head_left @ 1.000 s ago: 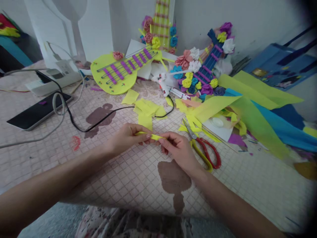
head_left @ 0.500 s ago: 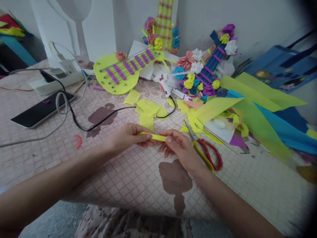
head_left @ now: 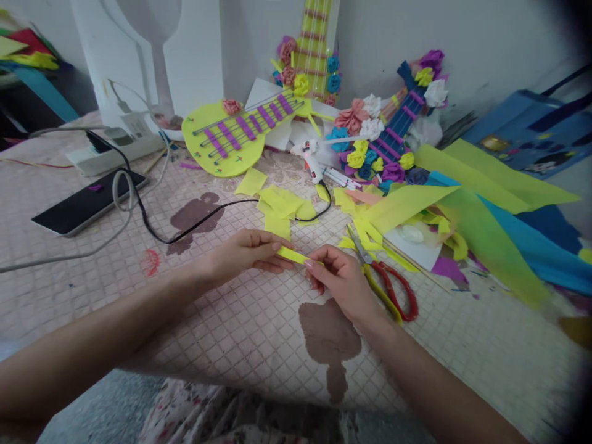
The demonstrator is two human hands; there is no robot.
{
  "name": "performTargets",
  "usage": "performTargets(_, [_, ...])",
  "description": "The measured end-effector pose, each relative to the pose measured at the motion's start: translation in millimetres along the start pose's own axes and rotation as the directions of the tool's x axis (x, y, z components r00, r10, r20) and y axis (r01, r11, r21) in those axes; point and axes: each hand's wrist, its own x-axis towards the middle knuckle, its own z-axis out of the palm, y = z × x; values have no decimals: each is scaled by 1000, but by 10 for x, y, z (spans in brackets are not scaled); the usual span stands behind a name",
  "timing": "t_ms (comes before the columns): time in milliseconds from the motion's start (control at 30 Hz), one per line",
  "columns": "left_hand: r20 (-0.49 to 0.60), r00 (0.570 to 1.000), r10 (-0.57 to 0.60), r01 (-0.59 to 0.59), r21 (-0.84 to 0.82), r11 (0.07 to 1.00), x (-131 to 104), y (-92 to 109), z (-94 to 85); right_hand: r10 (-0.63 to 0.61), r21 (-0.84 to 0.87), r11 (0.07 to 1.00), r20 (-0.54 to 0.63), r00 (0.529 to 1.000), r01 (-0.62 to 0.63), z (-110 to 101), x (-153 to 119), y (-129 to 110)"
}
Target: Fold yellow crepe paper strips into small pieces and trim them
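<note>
A narrow yellow paper strip (head_left: 293,254) stretches between my two hands, low over the patterned tablecloth. My left hand (head_left: 259,250) pinches its left end between thumb and fingers. At the strip's right end, my right hand (head_left: 333,271) closes thumb and fingertips on it. Just beyond my hands lies a loose pile of yellow paper pieces (head_left: 279,203). Scissors (head_left: 386,280) with red and yellow handles rest open-bladed beside my right hand.
A white glue gun (head_left: 312,163) with a black cord stands behind the paper pile. A yellow paper guitar (head_left: 226,139) and a blue one with flowers (head_left: 393,132) are at the back. At left lie a black phone (head_left: 87,200) and a power strip (head_left: 115,151).
The strip now slants down to the right, its left end higher than before. My left hand's fingers have straightened somewhat. The whole view has shifted slightly.
</note>
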Motion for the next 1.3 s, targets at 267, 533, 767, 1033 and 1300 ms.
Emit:
performTargets(267, [-58, 997, 50, -47, 51, 998, 12, -3, 0, 32, 122, 992, -4, 999, -31, -6, 15, 51])
performTargets(533, [-142, 983, 116, -90, 180, 980, 3, -24, 95, 40, 106, 993, 103, 994, -51, 35, 0, -25])
performTargets(767, [-84, 975, 207, -178, 273, 945, -14, -79, 115, 36, 30, 999, 97, 995, -39, 57, 3, 2])
performTargets(1033, [-48, 959, 280, -260, 253, 932, -11, -99, 113, 22, 6, 1000, 106, 994, -23, 64, -3, -24])
performTargets(1300, [-64, 950, 307, -284, 237, 929, -13, -56, 88, 25, 27, 999, 90, 996, -28, 58, -20, -37])
